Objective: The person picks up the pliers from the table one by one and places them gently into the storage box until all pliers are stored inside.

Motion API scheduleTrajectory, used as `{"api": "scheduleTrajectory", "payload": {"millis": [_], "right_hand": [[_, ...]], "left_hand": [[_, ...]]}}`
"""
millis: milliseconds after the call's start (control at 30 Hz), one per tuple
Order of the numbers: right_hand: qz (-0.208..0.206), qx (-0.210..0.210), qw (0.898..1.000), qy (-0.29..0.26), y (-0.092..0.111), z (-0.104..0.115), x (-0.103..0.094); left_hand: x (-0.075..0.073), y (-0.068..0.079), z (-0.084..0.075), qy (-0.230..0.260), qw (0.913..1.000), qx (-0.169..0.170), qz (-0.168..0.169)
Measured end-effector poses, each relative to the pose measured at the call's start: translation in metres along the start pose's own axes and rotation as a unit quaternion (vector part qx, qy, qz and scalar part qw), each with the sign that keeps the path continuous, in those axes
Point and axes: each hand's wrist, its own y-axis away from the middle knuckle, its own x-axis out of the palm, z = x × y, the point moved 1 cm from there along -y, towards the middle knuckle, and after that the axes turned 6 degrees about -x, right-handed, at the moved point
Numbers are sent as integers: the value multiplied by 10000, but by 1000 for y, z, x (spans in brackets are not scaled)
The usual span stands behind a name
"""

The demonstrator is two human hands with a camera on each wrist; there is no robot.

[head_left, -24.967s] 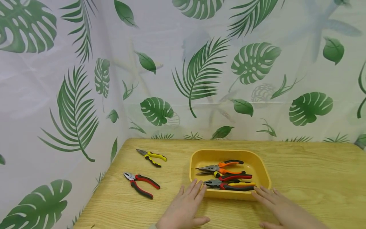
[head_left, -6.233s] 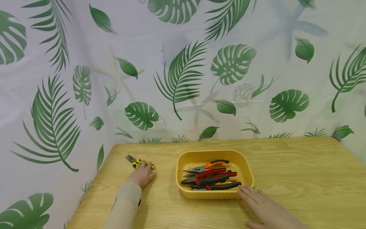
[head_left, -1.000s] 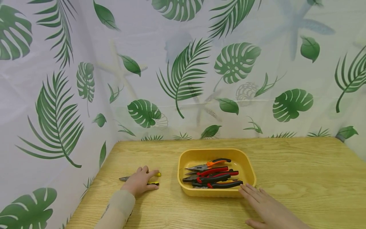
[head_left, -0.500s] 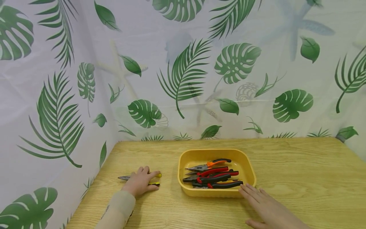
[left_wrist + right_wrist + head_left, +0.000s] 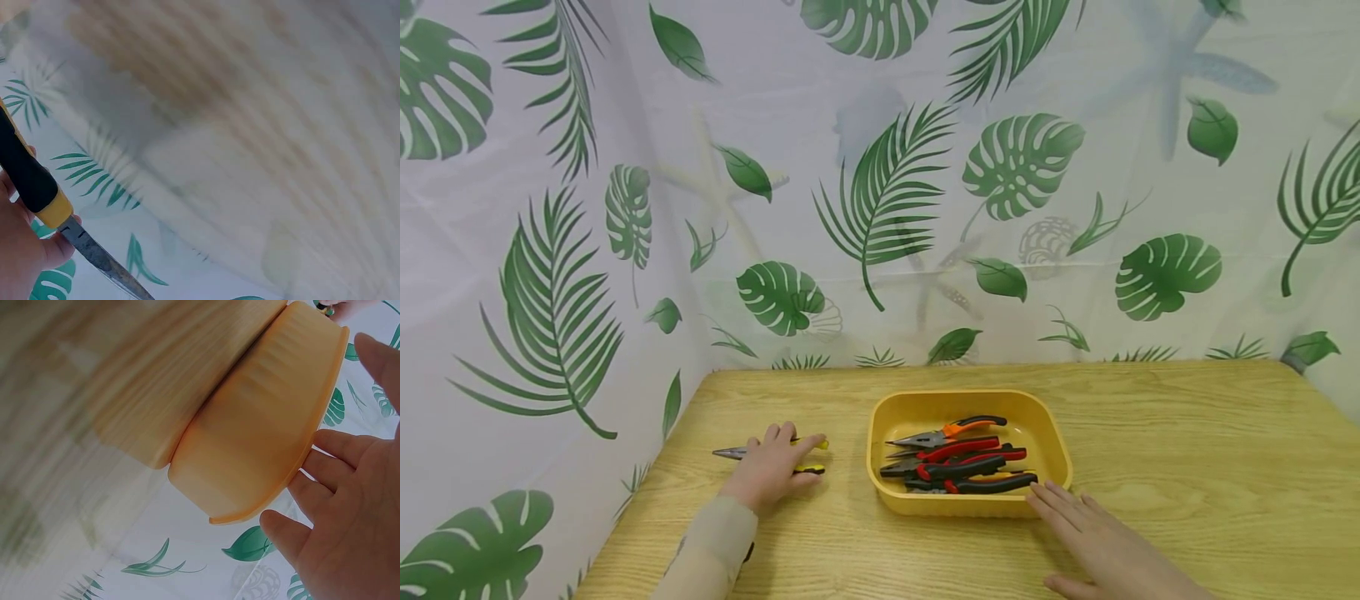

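Observation:
My left hand [image 5: 767, 471] grips a pair of long-nose pliers [image 5: 728, 453] with yellow and black handles, at the left of the table. Their grey nose points left; the handle ends show between thumb and index finger. In the left wrist view the pliers [image 5: 37, 181] appear side-on, fingertips at the joint. My right hand [image 5: 1097, 533] lies with straight fingers at the near right corner of the yellow tray [image 5: 880, 492]. In the right wrist view its fingertips touch the tray's rim [image 5: 303, 459]. Several pliers lie in the tray, among them orange-handled long-nose pliers [image 5: 951, 429] and red-and-black ones [image 5: 962, 468].
A dark handle end [image 5: 748, 552] peeks out beside the left sleeve [image 5: 711, 542], which hides the rest of it. The wooden table [image 5: 1187, 450] runs back to a leaf-patterned cloth [image 5: 1075, 75], which also hangs along the left side.
Over the last second my left hand and the yellow-handled pliers have shifted slightly away from me. Earlier, these pliers lay farther back and the tray held fewer pliers. The right hand stays put.

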Motion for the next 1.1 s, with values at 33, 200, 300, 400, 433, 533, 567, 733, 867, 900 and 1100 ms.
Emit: {"api": "scheduleTrajectory", "payload": {"millis": [33,200,300,400,433,533,567,733,867,900,1100], "right_hand": [[36,9,10000,-25,0,0,0],[-31,-50,10000,43,1,-1,1],[-190,-145,9996,165,1,0,1],[-223,-210,9994,181,2,-1,2],[-218,-207,9994,176,2,-1,2],[-219,-204,9994,185,2,0,1],[-217,-206,9994,196,2,0,1],[-160,-173,9996,153,2,0,0],[-169,-186,9996,149,2,0,0],[-193,-200,9995,174,2,1,-1],[-136,-193,9996,142,2,1,0]], "left_hand": [[-2,-1,-1,-14,10000,-10,-55],[-10,-9,-11,67,9998,27,-189],[-15,-13,-18,61,9994,128,-307],[-20,-18,-25,62,9989,222,-405],[-21,-19,-28,73,9988,247,-423],[-25,-23,-36,139,9985,288,-452],[-26,-24,-39,150,9984,292,-455],[-32,-31,-55,201,9983,315,-444],[-35,-37,-69,195,9977,402,-506],[-35,-39,-72,190,9976,425,-517],[-37,-47,-95,184,9976,507,-433]]}}
